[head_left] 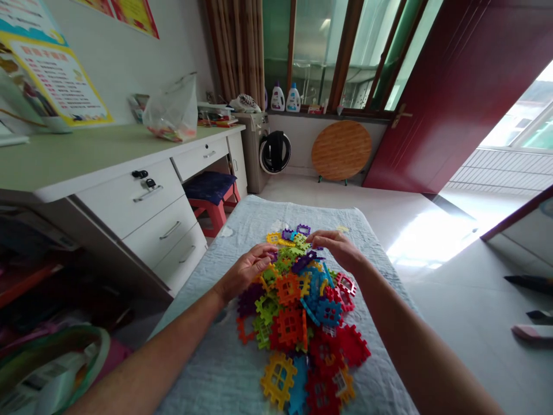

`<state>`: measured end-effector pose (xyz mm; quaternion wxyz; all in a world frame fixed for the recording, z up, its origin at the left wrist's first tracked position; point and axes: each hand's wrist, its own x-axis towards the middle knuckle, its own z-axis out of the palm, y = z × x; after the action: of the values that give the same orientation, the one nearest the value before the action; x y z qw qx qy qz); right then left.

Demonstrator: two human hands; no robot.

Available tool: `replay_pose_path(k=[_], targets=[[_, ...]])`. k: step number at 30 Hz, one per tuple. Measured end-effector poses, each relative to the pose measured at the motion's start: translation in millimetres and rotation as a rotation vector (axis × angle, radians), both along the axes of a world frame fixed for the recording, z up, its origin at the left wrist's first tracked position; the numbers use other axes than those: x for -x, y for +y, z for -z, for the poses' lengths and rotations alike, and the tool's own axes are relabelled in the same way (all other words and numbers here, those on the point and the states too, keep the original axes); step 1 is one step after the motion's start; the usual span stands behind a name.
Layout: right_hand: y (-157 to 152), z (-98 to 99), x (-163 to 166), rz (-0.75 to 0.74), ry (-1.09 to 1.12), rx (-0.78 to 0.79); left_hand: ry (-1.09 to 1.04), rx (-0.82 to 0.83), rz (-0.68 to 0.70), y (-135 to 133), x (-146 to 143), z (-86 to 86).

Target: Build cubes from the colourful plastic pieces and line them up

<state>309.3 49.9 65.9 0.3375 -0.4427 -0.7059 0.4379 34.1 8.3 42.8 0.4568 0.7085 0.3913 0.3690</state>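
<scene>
A heap of interlocking plastic building pieces lies on the cloth-covered surface, in red, orange, yellow, green, blue and purple. Several have window-like cutouts, such as the orange piece (288, 326) and the yellow piece (279, 380). My left hand (247, 270) reaches the heap's far left side, thumb and fingers closed around the edge of a small purple building piece (273, 256), mostly hidden. Across from it, my right hand (337, 246) is at the far right side with fingers bent down and together; what they hold, if anything, is hidden. Between the hands lie green pieces (294, 249) and a dark purple piece (304, 261).
A pale blue cloth (199, 328) covers the surface under the heap. To the left stand a white desk (147, 216) with drawers and a red stool (213, 216). Farther off are a washing machine (254, 153), a round wooden tabletop (341, 151) and a red door (436, 109).
</scene>
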Motion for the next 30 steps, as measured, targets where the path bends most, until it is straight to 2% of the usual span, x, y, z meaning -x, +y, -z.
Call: replay_pose_path(k=[3,5,7,10,14,19,24,26,28,30], targets=[[43,11.3,10,0.324,-0.294,0.069,0.085,-0.134,-0.119,28,-2,4.4],[65,21.2,17,0.384,-0.349,0.103,0.18,-0.145,-0.164,55,-8,10.1],[80,30.8,25,0.396,-0.372,0.132,0.287,-0.039,-0.203,83,-17,16.5],[87,41.3,36,0.354,-0.381,0.158,0.296,0.049,-0.223,118,-35,26.1],[77,44.0,48,0.207,-0.336,0.172,0.213,0.144,-0.142,132,-57,34.4],[45,29.8,50,-0.025,-0.196,0.115,0.073,0.186,0.013,107,-67,26.7],[-5,5.5,47,-0.124,-0.109,-0.028,-0.112,0.121,0.185,56,-52,-1.1],[-28,-5.5,46,-0.178,-0.119,-0.07,-0.072,0.075,0.227,33,-43,-14.8],[-47,-14.8,42,-0.219,-0.114,-0.097,0.057,0.019,0.274,9,-32,-27.5],[-60,-19.7,32,-0.187,-0.108,-0.132,0.231,-0.092,0.253,-16,-21,-37.1]])
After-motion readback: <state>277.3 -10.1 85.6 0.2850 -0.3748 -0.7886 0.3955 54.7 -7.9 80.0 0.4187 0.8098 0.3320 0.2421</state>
